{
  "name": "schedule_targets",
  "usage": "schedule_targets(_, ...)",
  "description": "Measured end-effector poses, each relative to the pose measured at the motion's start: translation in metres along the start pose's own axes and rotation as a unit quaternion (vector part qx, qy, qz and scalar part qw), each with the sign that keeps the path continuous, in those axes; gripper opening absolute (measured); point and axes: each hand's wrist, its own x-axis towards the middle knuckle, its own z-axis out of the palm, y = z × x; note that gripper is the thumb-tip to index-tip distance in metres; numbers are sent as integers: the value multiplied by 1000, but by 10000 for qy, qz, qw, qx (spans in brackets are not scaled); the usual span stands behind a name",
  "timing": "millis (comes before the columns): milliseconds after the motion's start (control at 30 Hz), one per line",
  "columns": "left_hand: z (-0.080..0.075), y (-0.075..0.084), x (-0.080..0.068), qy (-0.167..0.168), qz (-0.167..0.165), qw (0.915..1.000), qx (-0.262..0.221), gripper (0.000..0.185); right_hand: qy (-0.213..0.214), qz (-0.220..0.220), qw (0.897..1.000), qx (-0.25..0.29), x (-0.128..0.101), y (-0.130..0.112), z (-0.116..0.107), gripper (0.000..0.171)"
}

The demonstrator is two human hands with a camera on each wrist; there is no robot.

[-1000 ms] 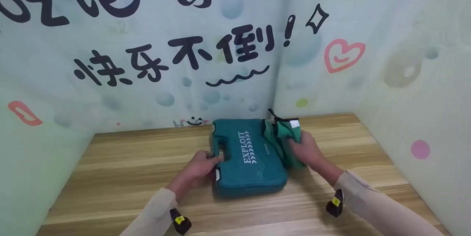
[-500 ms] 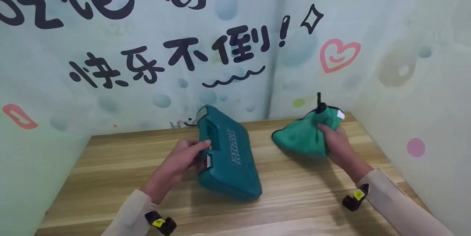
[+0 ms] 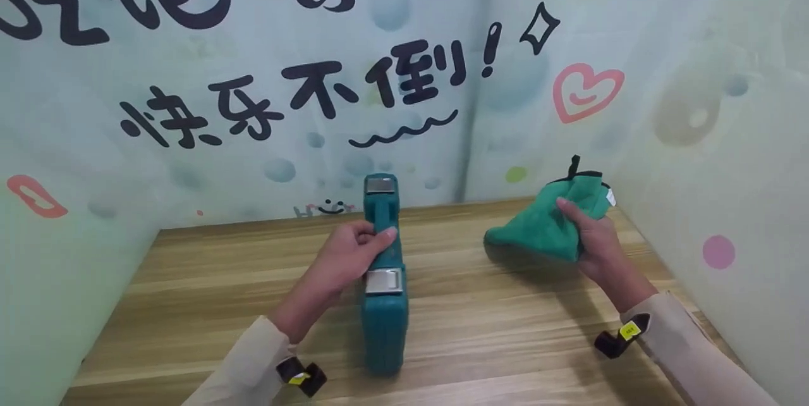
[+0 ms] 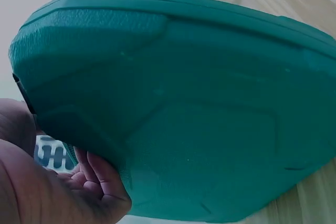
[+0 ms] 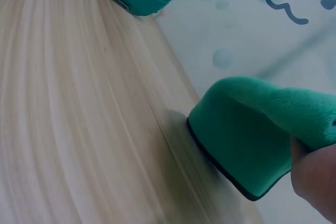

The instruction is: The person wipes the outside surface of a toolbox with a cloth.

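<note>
"Where was the case (image 3: 384,324), and which hand was nearer?"

"It was turned on edge above the desk (image 3: 480,330), latches (image 3: 384,281) up, its long axis running from the person toward the backdrop (image 3: 253,172). The left hand (image 3: 351,254) was nearer: right at the case, fingers curled round its handle (image 3: 383,210)."

"And the other?"

"The right hand (image 3: 597,238) was well apart, to the right of the case, gripping a bunched green cloth (image 3: 550,222). A loose corner pointed back toward the case. That sideways gap looked like the relation any move would turn on."

"How were the arms set?"

"The left forearm slanted up from the near left of the case, the thumb laid over the handle. The right forearm slanted up from the case's near right, the thumb pressed across the cloth's folds."

"Did either thing rest on the desk?"

"That could not be told for the case's lower edge. The cloth had a shadow beneath it, though whether its lowest corner touched was unclear."
</note>
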Motion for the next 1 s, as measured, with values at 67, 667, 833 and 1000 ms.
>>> schedule_targets(67,11,6,2,-12,42,9997,246,37,169,-47,9997,-183,-1,1,4,92)
schedule_targets(667,125,16,21,-734,834,9275,3569,42,32,-282,9975,-652,-2,-5,18,71)
schedule_targets(833,156,0,20,-835,1119,8757,4623,41,-129,-533,9941,-940,-4,1,23,67)
schedule_targets(1000,181,-10,26,-851,1080,8408,5236,40,-299,-623,9914,-1115,-5,5,23,64)
